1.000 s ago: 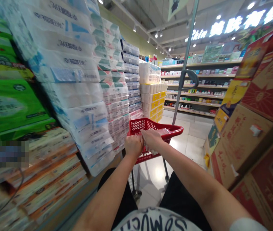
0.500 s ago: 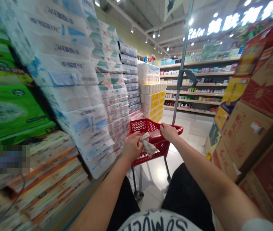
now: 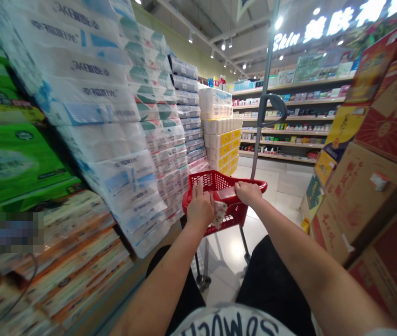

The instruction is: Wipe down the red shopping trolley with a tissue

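A red shopping cart [image 3: 235, 218] with a perforated basket stands in front of me. My right hand [image 3: 250, 192] is wrapped round the right part of its red handle [image 3: 225, 192]. At the left part of the handle is my left hand [image 3: 201, 207], with some fingers stretched upward over the basket. A pale patterned cloth [image 3: 220, 213] is held on the thumb side of that hand and hangs down beside the handle. Part of the cloth is hidden behind the hand. A grey pole [image 3: 263, 98] with a hook-like loop rises from the cart's right side.
Tall stacks of tissue packs [image 3: 114, 154] line the left, with green packs [image 3: 19, 154] nearer me. Cardboard boxes [image 3: 363, 200] are piled on the right. A tiled floor [image 3: 286, 186] leads between them to shelves of small goods [image 3: 289, 119].
My left hand has turned, its fingers now pointing more upward, and shifted slightly right. The cloth shows less and hangs lower beside the handle. My right hand stays on the handle.
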Demonstrator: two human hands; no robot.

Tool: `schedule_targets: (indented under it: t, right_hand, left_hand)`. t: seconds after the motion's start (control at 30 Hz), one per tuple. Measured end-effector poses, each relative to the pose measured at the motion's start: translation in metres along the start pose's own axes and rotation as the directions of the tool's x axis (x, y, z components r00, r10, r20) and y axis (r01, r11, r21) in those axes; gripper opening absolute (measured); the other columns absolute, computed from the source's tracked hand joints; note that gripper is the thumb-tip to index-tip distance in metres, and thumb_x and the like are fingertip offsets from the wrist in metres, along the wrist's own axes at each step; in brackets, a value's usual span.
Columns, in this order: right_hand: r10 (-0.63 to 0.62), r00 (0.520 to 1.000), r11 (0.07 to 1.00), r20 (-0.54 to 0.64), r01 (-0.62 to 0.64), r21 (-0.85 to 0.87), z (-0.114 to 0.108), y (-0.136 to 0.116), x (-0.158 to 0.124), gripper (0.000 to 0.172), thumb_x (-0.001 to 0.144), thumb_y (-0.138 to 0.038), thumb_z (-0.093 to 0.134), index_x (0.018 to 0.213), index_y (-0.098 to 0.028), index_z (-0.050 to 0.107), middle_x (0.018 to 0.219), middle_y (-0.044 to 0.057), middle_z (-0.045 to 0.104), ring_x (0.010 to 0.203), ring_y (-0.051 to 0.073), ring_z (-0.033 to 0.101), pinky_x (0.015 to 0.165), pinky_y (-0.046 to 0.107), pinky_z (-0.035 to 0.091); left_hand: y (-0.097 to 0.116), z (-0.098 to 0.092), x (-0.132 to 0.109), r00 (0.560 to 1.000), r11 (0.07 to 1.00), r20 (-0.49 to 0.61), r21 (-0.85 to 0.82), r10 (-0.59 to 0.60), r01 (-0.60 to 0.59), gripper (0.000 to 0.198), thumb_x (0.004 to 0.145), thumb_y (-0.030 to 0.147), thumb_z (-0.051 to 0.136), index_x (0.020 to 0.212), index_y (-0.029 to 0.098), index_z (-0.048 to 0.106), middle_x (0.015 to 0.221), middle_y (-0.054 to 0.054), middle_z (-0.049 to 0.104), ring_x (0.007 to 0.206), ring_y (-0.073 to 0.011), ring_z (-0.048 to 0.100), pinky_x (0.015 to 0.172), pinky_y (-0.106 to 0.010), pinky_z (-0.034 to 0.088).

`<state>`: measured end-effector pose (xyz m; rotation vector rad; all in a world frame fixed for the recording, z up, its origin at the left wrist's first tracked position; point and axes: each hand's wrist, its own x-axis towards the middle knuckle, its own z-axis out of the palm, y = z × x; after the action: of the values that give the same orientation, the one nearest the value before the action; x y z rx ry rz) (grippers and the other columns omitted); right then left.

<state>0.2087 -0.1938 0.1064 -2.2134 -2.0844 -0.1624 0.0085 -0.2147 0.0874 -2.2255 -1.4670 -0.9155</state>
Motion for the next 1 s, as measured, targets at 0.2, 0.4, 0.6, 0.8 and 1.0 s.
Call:
schedule_targets:
  t: [0.2,0.4,0.6,0.8,1.0]
  right_hand:
    - [-0.006,0.997,1.0,-0.071,0.006,0.0,0.001,-0.003,0.002,0.046,0.099,-0.025,0.019,0.114,-0.017,0.062,0.125,0.015,0.062,0.109,0.027,0.06,0.087,0.039,0.04]
    - [0.016,0.997,1.0,-0.078,-0.014,0.024,0.003,-0.003,0.004,0.048,0.099,-0.028,0.018,0.111,-0.017,0.063,0.119,0.014,0.066,0.104,0.027,0.063,0.084,0.039,0.04]
    - [0.007,0.995,0.999,-0.101,-0.002,0.046,0.003,-0.002,0.002,0.047,0.098,-0.025,0.019,0.11,-0.016,0.064,0.12,0.014,0.065,0.105,0.027,0.062,0.086,0.04,0.039]
    - [0.011,0.994,0.998,-0.113,-0.004,0.059,0.002,-0.001,0.001,0.045,0.098,-0.026,0.021,0.109,-0.016,0.063,0.118,0.014,0.066,0.102,0.026,0.064,0.085,0.04,0.04]
    - [0.005,0.994,0.999,-0.111,0.0,0.046,0.004,-0.003,-0.001,0.045,0.098,-0.027,0.021,0.109,-0.017,0.063,0.12,0.014,0.065,0.104,0.028,0.063,0.084,0.041,0.039]
  left_hand:
    - [0.006,0.006,0.001,0.982,0.983,0.146,0.157,-0.118,0.095,0.057,0.096,0.052,0.027,0.105,0.012,0.066,0.107,-0.02,0.068,0.109,-0.0357,0.059,0.096,-0.053,0.04]
    - [-0.013,-0.002,0.034,0.869,0.993,0.494,0.104,-0.01,-0.048,0.066,0.095,0.06,0.02,0.1,0.018,0.071,0.091,-0.014,0.073,0.089,-0.0256,0.067,0.077,-0.034,0.048]
    - [-0.01,0.003,0.024,0.918,0.984,0.396,0.171,-0.03,-0.042,0.063,0.097,0.052,0.018,0.097,0.016,0.07,0.086,-0.015,0.071,0.085,-0.0261,0.066,0.075,-0.036,0.047]
    - [-0.002,0.015,-0.01,0.983,0.968,0.132,0.198,0.13,-0.154,0.047,0.098,0.041,0.025,0.121,0.016,0.058,0.105,-0.015,0.067,0.097,-0.0274,0.061,0.084,-0.041,0.044]
    - [-0.003,0.0,0.03,0.864,0.984,0.501,0.169,-0.046,-0.046,0.061,0.098,0.05,0.017,0.099,0.019,0.069,0.088,-0.014,0.072,0.082,-0.0258,0.068,0.07,-0.036,0.049]
